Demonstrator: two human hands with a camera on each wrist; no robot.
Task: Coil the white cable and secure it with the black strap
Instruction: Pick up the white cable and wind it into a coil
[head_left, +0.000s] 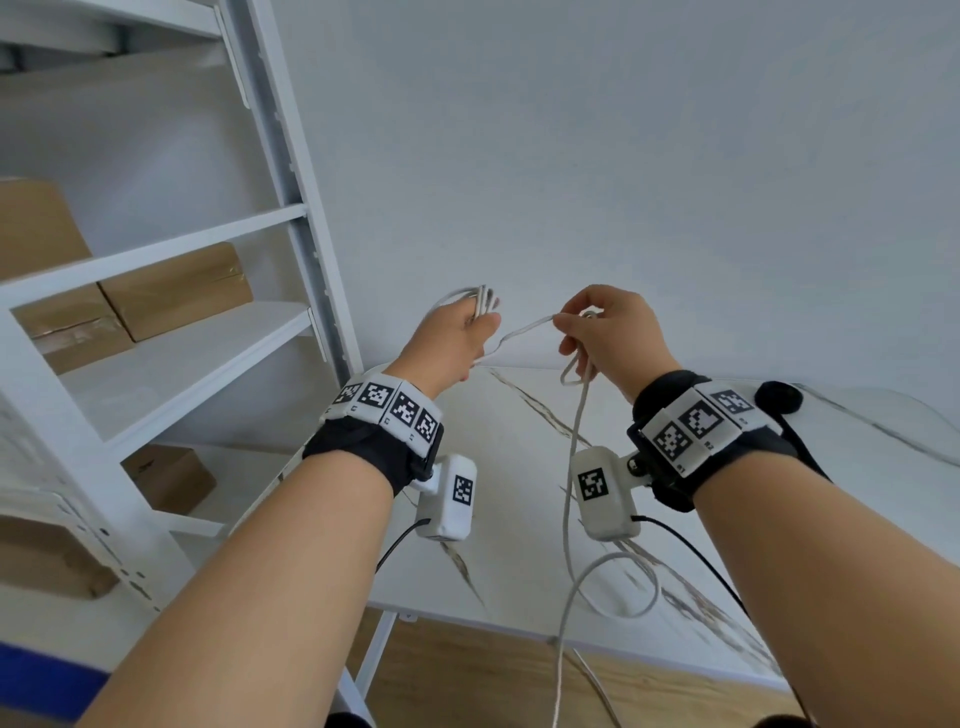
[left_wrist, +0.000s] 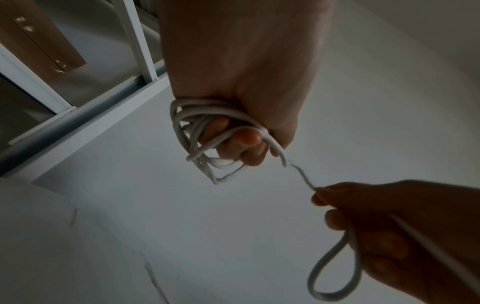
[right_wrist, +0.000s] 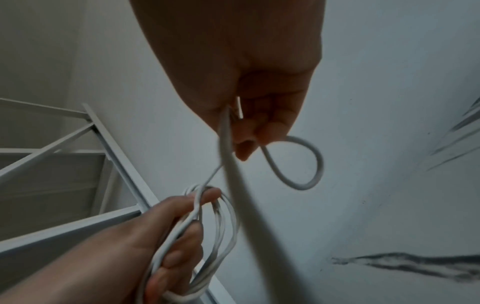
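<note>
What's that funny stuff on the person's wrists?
Both arms are bare, with no sleeves. Each wrist wears a black band topped by white blocks printed with black-and-white square codes. A small white camera box with its own code sticks out from each band, and a thin black wire trails from it.

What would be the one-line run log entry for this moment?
left hand: grips coiled loops | right hand: pinches white cable | tail: hangs past table | strap: unseen
</note>
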